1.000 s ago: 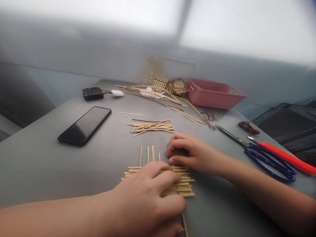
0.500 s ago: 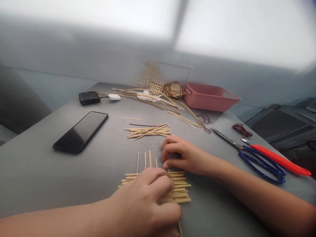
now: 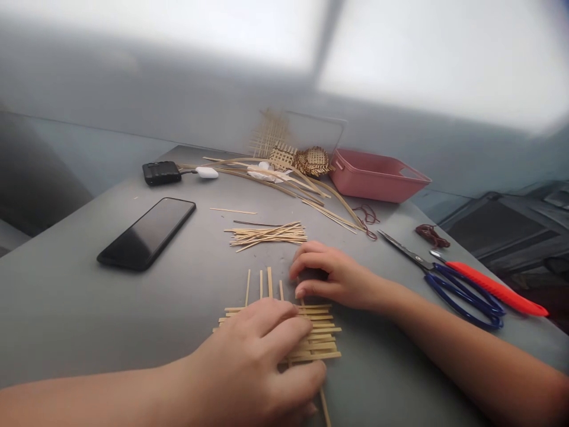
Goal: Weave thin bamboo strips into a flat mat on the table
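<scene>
A small loosely woven mat of bamboo strips [image 3: 322, 347] lies on the grey table, with several upright strip ends [image 3: 269, 283] sticking out past its far side. My left hand [image 3: 262, 356] covers the left and middle of the mat, its fingers bent and gripping the weave; the fingertips are partly hidden. My right hand [image 3: 326, 276] is at the mat's far right corner. Its fingers are curled and its thumb meets the end of an upright strip [image 3: 302, 302]. Another strip end [image 3: 326, 408] pokes out toward me below the left thumb.
Beyond the mat lies a pile of thin bamboo sticks [image 3: 267, 235]. A phone [image 3: 149, 233] and black power bank [image 3: 162, 172] are left. Scissors [image 3: 462, 296], a red-handled tool [image 3: 498, 287] and brown cord [image 3: 432, 236] lie right. Woven pieces [image 3: 313, 161] and a pink basket [image 3: 377, 175] stand behind.
The view has shifted slightly. My right hand stays at the far right corner, and my left thumb and lower fingers have moved a little on the mat.
</scene>
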`<state>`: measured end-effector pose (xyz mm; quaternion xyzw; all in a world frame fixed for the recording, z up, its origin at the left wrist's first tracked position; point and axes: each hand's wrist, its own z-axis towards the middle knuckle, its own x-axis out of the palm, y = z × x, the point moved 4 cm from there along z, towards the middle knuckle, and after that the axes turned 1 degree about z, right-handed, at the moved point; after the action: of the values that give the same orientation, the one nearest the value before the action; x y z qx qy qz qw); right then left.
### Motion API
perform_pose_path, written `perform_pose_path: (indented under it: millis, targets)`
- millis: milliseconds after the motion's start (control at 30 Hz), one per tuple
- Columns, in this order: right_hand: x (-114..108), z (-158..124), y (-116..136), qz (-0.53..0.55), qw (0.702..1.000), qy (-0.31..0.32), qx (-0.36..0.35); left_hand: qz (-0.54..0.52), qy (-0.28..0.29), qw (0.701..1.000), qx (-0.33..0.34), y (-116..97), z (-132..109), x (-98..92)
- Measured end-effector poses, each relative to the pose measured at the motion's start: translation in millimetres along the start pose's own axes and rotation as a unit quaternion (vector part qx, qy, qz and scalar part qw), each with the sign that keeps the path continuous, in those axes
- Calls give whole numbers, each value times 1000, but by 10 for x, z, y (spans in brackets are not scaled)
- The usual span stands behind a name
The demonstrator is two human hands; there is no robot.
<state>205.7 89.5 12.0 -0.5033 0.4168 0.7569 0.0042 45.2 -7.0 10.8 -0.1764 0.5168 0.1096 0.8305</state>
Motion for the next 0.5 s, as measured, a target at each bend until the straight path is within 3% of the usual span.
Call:
perform_pose_path:
  millis: [167, 300, 400, 500]
  targets:
    - [-97, -15, -64, -79, 988, -133, 13, 15, -36, 999, 24, -79, -37, -345]
    - [-130, 73, -196, -134, 967, -217, 14, 31, -106, 994, 7, 50, -31, -568]
    - [-138, 218, -278, -176, 955, -238, -3, 43, -161, 986, -10, 254, -32, -606]
    - [-155, 377, -319, -211, 955, -207, -27, 33, -157, 985, -60, 467, -58, -534]
